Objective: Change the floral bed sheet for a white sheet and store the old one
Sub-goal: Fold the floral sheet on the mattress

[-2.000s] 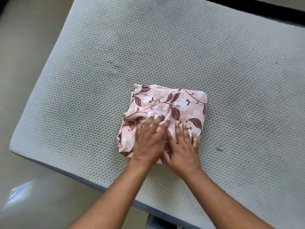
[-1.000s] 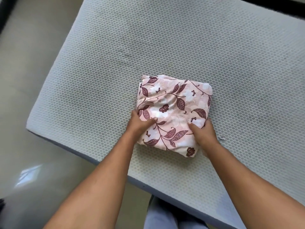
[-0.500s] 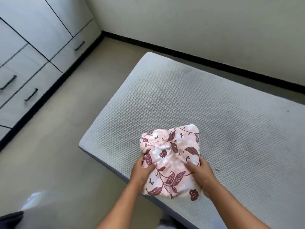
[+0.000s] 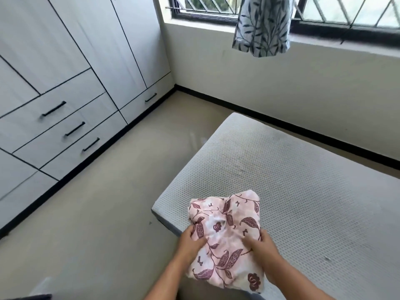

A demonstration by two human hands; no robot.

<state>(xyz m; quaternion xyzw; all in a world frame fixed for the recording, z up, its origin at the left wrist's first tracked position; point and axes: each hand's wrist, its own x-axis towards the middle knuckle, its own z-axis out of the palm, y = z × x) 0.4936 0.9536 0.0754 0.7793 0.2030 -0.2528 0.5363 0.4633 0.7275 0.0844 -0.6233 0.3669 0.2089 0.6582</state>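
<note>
My view lifts from the bed to the wardrobe, its drawers closed, out of sight a second ago. The mattress lies bare, with no white sheet in view. The folded floral sheet, lately pressed flat mid-mattress, now rides over the mattress's near left corner. My left hand and right hand grip its sides, thumbs on top. Folding looks done; storing seems next.

Bedroom corner in daylight
White wardrobe with black handles fills the upper left; barred window and leaf-print curtain top right; beige floor below.
</note>
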